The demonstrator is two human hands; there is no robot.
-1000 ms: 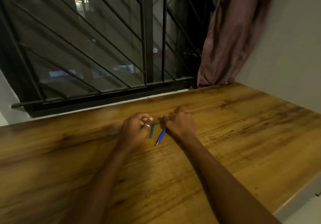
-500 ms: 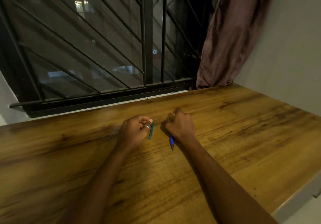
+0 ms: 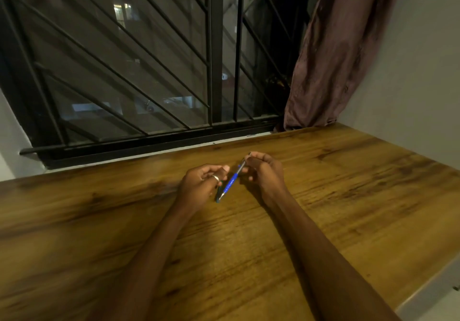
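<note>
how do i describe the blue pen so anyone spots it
On the wooden table below the barred window, find two hands. The pen slants between them, its top pinched by the right hand. It is bright blue, unlike the dark green piece in the left hand.

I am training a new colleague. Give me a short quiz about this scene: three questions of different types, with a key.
1. True or false: the right hand holds the pen.
2. The pen's tip points: A) straight up, B) toward the cap in the left hand, C) toward the person's right.
3. Fill in: the ring is on the ___ hand.
Key: 1 true; 2 B; 3 left.
</note>
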